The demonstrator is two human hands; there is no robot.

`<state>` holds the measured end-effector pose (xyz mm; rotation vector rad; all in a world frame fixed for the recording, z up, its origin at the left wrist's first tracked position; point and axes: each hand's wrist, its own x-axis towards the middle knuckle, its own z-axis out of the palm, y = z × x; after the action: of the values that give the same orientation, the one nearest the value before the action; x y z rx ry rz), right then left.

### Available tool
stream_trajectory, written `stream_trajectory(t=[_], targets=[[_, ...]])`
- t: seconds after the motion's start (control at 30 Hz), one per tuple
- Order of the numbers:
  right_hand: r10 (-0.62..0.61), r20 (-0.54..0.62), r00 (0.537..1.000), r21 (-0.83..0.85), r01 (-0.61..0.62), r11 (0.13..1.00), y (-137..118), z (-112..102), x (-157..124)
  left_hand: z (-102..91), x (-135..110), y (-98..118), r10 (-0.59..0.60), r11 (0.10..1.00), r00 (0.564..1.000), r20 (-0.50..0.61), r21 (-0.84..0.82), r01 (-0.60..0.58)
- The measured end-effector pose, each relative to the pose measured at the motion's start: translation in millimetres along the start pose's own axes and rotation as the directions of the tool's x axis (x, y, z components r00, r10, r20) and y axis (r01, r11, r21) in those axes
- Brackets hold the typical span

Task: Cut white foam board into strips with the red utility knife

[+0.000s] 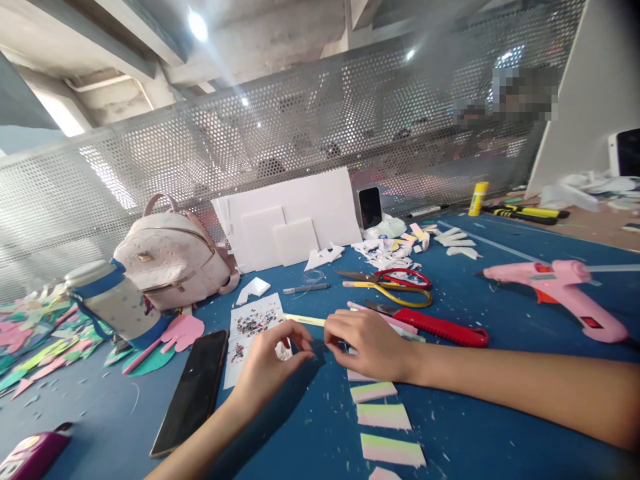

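Note:
My left hand [274, 353] hovers over the blue table at the middle, its fingers curved and thumb apart, with nothing plainly held. Through its gap shows a small white crumpled piece [283, 349]. Close by, fingertips almost meeting it, my right hand [369, 343] has its fingers curled together; whatever they hold, if anything, is hidden. Below the right hand lies a column of foam strips [384, 416] fading from green to pink. A white sheet with tiny coloured bits [257, 323] lies beside the left hand. A red-handled utility knife [443, 325] sits just beyond the right wrist.
A black phone [193, 393] lies left of my left forearm. Behind are scissors [395, 283], white foam scraps [387, 257] and a pink backpack [173, 260]. A tumbler [117, 303] stands left; a pink glue gun [560, 287] lies right. A glue stick [479, 199] stands farther back.

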<state>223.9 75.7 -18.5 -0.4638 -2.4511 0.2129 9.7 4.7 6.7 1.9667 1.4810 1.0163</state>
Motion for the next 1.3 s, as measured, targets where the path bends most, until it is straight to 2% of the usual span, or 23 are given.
stream_trajectory(t=[0.8,1.3], targets=[[0.015,0.001,1.000,0.007,-0.015,1.000,0.9,0.7,-0.8,0.0,-1.2,5.0,0.019,0.999,1.000,0.020,0.038,-0.020],[0.012,-0.011,1.000,-0.013,-0.012,1.000,0.5,0.9,-2.0,-3.0,-4.2,-2.9,0.158,0.978,0.987,0.026,0.131,-0.160]])
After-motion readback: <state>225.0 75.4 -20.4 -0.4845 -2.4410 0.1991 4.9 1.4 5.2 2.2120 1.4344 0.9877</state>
